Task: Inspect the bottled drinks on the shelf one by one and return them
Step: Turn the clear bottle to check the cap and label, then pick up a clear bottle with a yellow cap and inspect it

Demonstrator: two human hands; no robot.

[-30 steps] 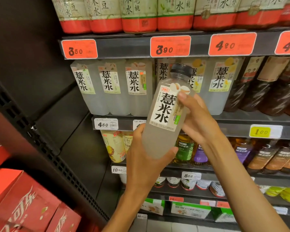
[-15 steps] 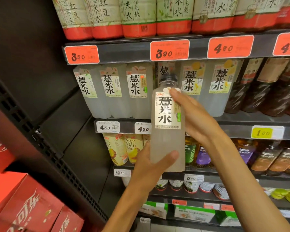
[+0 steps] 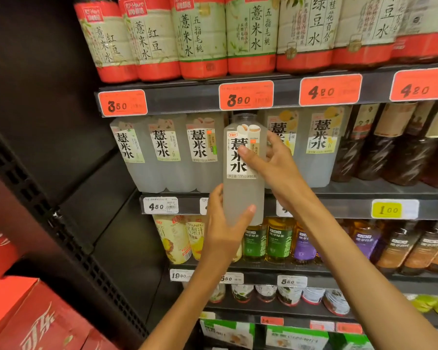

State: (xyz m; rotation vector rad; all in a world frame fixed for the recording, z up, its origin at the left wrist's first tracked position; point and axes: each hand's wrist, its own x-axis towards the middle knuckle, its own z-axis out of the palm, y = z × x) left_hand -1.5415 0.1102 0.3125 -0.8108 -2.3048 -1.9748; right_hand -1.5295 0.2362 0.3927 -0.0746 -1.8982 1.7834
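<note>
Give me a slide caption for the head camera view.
Both hands, left hand and right hand, hold a cloudy bottled drink upright before its shelf row.

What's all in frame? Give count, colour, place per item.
held bottle: 1, cloudy white, upright before second shelf
cloudy bottles: 5 visible, whitish, second shelf
red-banded bottles: at least 6, cream and red, top shelf
dark bottles: several, brown, second shelf right
orange price tags: 4, top shelf edge
yellow tag: 1, second shelf edge
tea and juice bottles: several, mixed colours, third shelf
red cartons: stacked, lower left
left hand: grips bottle's base
right hand: holds bottle's label
</note>
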